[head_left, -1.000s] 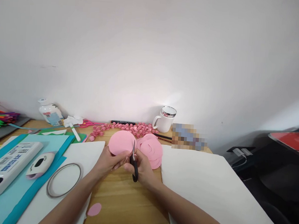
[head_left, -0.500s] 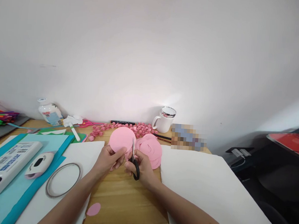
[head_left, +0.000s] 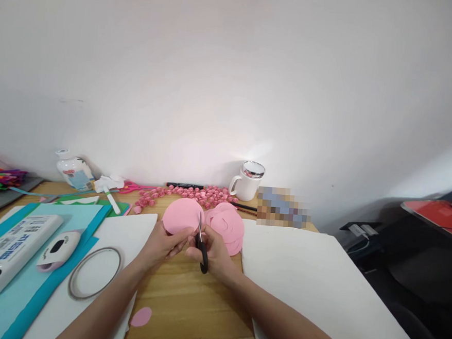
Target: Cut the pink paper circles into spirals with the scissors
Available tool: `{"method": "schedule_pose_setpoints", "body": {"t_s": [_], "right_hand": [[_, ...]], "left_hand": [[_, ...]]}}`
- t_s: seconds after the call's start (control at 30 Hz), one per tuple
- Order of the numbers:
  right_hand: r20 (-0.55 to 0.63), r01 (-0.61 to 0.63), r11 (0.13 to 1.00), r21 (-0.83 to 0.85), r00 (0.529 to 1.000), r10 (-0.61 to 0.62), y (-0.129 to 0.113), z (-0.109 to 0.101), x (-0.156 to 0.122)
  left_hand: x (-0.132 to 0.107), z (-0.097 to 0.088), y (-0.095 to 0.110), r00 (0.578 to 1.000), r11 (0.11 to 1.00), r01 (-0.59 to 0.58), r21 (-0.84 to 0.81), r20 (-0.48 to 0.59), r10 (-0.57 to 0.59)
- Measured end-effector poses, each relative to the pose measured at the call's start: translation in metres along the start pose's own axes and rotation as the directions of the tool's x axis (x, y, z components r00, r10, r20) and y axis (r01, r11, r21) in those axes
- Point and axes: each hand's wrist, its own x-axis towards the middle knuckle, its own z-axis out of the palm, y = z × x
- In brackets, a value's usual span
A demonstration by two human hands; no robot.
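My left hand [head_left: 163, 243] pinches the lower edge of a pink paper disc [head_left: 182, 215] and holds it up over the wooden desk [head_left: 197, 302]. Gripped in my right hand [head_left: 215, 251], black-handled scissors [head_left: 201, 242] point their blades upward into the disc's right edge. Just right of my hands lies a pile of pink discs with spiral cuts [head_left: 227, 227]. Behind them is a scatter of small rolled pink paper roses [head_left: 193, 193].
A white mug [head_left: 248, 181], black pens and a glue bottle [head_left: 71, 171] stand along the wall. White sheets [head_left: 318, 284] flank my arms. To the left lie blue paper [head_left: 44, 219], a white box, a punch [head_left: 56, 244], a ring [head_left: 93, 273]; a pink scrap [head_left: 141, 317] sits near.
The disc and the scissors shifted slightly; the disc has turned a little in my left hand while the blades stay at its right edge.
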Motion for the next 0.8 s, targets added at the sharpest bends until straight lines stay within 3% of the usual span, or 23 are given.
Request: {"method": "schedule_pose_setpoints", "body": {"t_s": [0.63, 0.8], "right_hand": [[-0.031, -0.072, 0.997, -0.028, 0.997, 0.071, 0.010, -0.002, -0.001], [0.002, -0.056, 0.998, -0.036, 0.998, 0.056, 0.011, -0.002, -0.001]], "left_hand": [[0.004, -0.004, -0.007, 0.998, 0.995, 0.022, -0.093, 0.064, -0.016], [0.003, -0.004, -0.005, 1.000, 0.996, 0.022, -0.082, 0.007, -0.021]]}}
